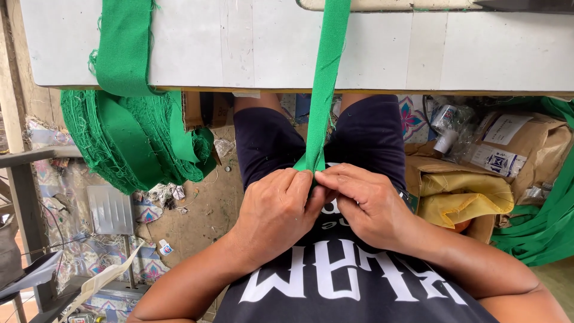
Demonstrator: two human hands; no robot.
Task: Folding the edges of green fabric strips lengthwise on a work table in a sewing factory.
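A long green fabric strip runs from the white table down over its edge to my lap. My left hand and my right hand meet at the strip's lower end, fingers closed and pinching the fabric between them just above my dark shorts. The very end of the strip is hidden inside my fingers. A second, wider green strip hangs over the table edge at the left.
A pile of frayed green fabric hangs under the table at the left. A metal pedal lies on the floor. Cardboard boxes with yellow cloth and more green fabric sit at the right.
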